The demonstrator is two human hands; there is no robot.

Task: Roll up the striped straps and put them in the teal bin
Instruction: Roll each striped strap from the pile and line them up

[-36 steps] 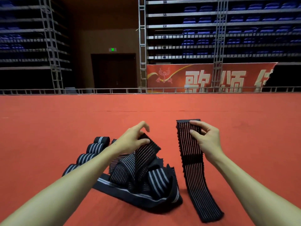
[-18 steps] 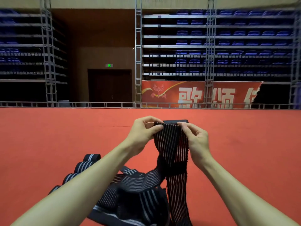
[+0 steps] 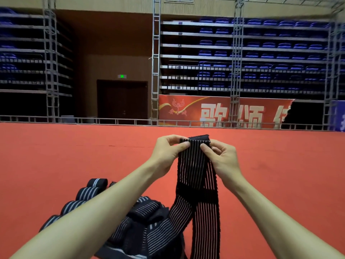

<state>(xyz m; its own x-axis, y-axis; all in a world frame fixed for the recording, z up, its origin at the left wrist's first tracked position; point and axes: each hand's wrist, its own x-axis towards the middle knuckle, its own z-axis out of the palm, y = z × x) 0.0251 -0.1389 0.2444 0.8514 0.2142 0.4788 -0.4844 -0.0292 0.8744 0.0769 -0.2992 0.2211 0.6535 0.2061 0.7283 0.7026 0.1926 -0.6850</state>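
A long black strap with thin white stripes (image 3: 197,165) hangs in front of me, its top end pinched between both hands. My left hand (image 3: 166,152) grips the top left corner and my right hand (image 3: 222,159) grips the top right corner. The strap's lower part splits into two hanging lengths that reach the floor. A loose pile of striped straps (image 3: 147,227) lies under my left forearm. Several rolled straps (image 3: 87,193) sit in a row to the left of the pile. No teal bin is in view.
Red carpet floor (image 3: 56,165) stretches ahead to a low metal rail (image 3: 112,120). Beyond it stand metal truss columns, a red banner (image 3: 214,113), a dark doorway and tiers of blue seats.
My left hand left the pile and joined my right hand at the strap's top end. The strap was lifted off the floor, and my view tilted upward.
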